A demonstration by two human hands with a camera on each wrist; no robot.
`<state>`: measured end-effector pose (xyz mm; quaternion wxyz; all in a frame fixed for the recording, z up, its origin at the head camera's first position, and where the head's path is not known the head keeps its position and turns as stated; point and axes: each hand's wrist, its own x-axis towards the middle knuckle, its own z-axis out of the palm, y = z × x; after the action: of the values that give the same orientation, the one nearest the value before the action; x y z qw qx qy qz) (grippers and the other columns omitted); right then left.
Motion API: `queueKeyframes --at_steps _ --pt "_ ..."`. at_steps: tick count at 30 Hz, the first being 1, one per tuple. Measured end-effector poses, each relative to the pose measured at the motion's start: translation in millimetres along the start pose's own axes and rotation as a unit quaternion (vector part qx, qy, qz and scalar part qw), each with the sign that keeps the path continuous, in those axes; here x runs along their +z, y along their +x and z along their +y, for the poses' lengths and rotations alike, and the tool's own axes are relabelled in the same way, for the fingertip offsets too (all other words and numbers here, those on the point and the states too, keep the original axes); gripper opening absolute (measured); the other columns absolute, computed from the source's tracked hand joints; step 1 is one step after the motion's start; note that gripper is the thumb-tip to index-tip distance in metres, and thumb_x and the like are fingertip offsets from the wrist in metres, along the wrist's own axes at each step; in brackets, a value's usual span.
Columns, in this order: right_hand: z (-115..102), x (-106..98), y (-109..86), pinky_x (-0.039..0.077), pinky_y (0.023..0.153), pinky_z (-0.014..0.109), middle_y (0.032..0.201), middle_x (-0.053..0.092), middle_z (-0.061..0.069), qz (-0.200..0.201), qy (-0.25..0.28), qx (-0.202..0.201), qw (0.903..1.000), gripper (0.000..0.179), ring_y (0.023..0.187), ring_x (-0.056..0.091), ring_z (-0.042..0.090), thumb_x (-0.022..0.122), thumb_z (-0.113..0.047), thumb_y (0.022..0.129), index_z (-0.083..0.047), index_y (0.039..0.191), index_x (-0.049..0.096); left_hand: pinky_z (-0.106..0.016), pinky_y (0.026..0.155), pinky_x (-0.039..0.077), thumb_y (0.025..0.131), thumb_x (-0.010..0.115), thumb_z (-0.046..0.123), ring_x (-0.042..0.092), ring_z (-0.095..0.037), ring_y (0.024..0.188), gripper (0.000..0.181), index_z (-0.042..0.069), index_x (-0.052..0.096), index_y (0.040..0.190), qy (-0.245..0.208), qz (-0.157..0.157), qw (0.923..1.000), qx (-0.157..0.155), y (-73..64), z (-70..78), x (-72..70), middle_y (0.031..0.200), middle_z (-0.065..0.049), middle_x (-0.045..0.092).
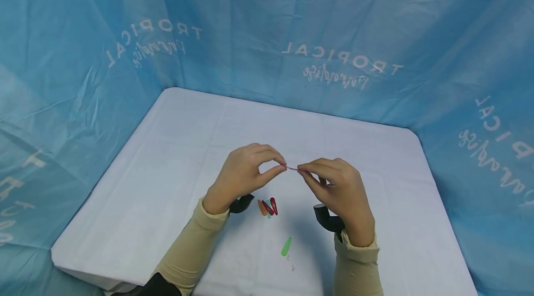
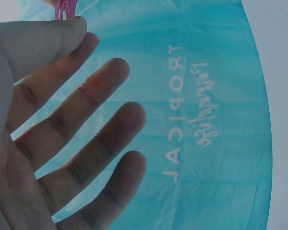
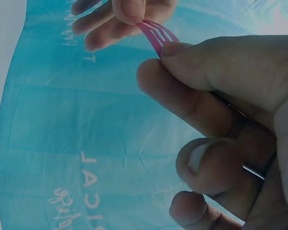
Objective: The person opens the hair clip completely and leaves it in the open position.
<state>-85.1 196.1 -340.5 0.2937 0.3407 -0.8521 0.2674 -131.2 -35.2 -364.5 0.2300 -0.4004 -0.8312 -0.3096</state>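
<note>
A pink snap hair clip (image 1: 292, 168) is stretched between both hands above the white table. My left hand (image 1: 246, 171) pinches one end between thumb and index finger. In the left wrist view, its other fingers are spread apart and the slotted clip (image 2: 66, 9) shows at the top edge. From the other side, my right hand (image 1: 342, 187) pinches the opposite end with thumb and index finger. The right wrist view shows the slotted middle of the clip (image 3: 158, 36), slightly bowed. The fingertips cover both of its ends.
Below the hands, several clips lie grouped on the table (image 1: 175, 157): an orange clip (image 1: 262, 208), a red clip (image 1: 273, 205), another red one and a teal one partly covered. A green clip (image 1: 286, 247) lies nearer the front. Blue printed curtains (image 1: 250, 32) surround the table.
</note>
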Motion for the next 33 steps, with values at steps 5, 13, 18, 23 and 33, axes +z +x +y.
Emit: queueKeyframes --at_steps 5,13,18,23,33 --pt "0 0 0.0 0.038 0.057 0.018 0.084 0.069 -0.009 -0.002 0.021 0.006 0.9998 0.016 0.058 0.043 0.0 0.075 -0.007 0.079 -0.014 0.094 0.076 -0.021 0.071 0.051 0.088 0.068 0.038 0.062 -0.003 0.086 0.017 0.023 0.073 0.095 0.003 0.02 0.9998 -0.005 -0.8 0.4 -4.7 0.093 0.013 0.068" --pt "0 1 1.1 0.036 0.055 0.015 0.083 0.068 -0.009 0.015 0.052 -0.001 0.9985 0.019 0.058 0.043 0.002 0.075 -0.004 0.079 -0.013 0.095 0.076 -0.019 0.062 0.048 0.088 0.069 0.034 0.06 0.0 0.074 0.014 0.021 0.074 0.091 -0.001 0.053 0.9986 0.008 -1.5 1.3 -10.7 0.083 0.013 0.067" --pt "0 3 1.8 0.037 0.054 0.017 0.082 0.07 -0.006 0.033 0.033 0.014 0.9988 0.015 0.056 0.044 0.002 0.076 -0.008 0.079 -0.012 0.093 0.076 -0.018 0.061 0.047 0.088 0.068 0.032 0.057 0.001 0.07 0.014 0.02 0.073 0.089 -0.005 0.061 0.9981 0.009 -0.7 2.2 -10.1 0.078 0.012 0.065" --pt "-1 6 2.7 0.036 0.053 0.019 0.08 0.07 -0.005 0.059 0.016 0.041 0.9973 0.01 0.054 0.044 0.005 0.076 -0.013 0.08 -0.013 0.09 0.076 -0.019 0.063 0.049 0.09 0.067 0.032 0.057 0.0 0.07 0.015 0.017 0.069 0.089 -0.017 0.073 0.9972 0.001 1.1 2.3 -6.8 0.078 0.01 0.063" --pt "-3 10 4.9 0.035 0.05 0.018 0.078 0.068 -0.008 0.084 0.025 0.055 0.9946 0.007 0.053 0.044 0.004 0.076 -0.015 0.08 -0.014 0.087 0.075 -0.019 0.062 0.051 0.083 0.074 0.032 0.06 -0.002 0.07 0.015 0.018 0.07 0.089 -0.066 0.112 0.9914 -0.018 1.3 1.8 -2.9 0.081 0.011 0.065"
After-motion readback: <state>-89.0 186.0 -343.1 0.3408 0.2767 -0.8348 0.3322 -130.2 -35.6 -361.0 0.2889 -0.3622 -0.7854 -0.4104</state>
